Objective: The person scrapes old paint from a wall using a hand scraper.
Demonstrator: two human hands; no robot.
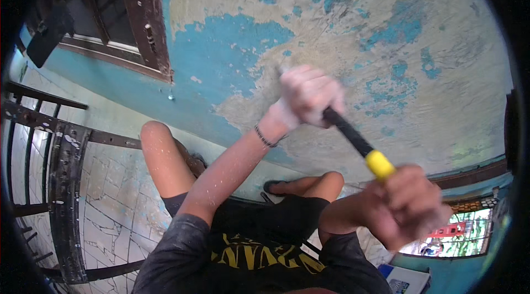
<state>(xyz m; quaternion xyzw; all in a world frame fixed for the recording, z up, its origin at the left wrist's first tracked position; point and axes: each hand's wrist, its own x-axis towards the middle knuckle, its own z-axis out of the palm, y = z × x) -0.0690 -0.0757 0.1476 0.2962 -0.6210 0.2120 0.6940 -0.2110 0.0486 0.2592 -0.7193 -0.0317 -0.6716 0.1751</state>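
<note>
A long-handled tool (350, 132) with a black shaft and a yellow section slants across the view in front of the wall. My left hand (312, 95) is wrapped around its upper part, fingers whitish as if dusty. Lower down, my right hand (408, 207), blurred, is closed on the yellow end. The tool's tip, just past my left hand, is a grey blur near the wall, so its shape and any contact cannot be told. Around it, the wall (314, 45) shows bare greyish plaster with ragged patches of blue paint (227, 49).
A brown window frame (143, 16) stands at upper left. Dark slatted wooden furniture (66, 194) is beside my left leg, on a cracked-pattern tile floor (109, 194). At lower right are a white-and-blue box-like object (410, 279) and a grilled opening (476, 227).
</note>
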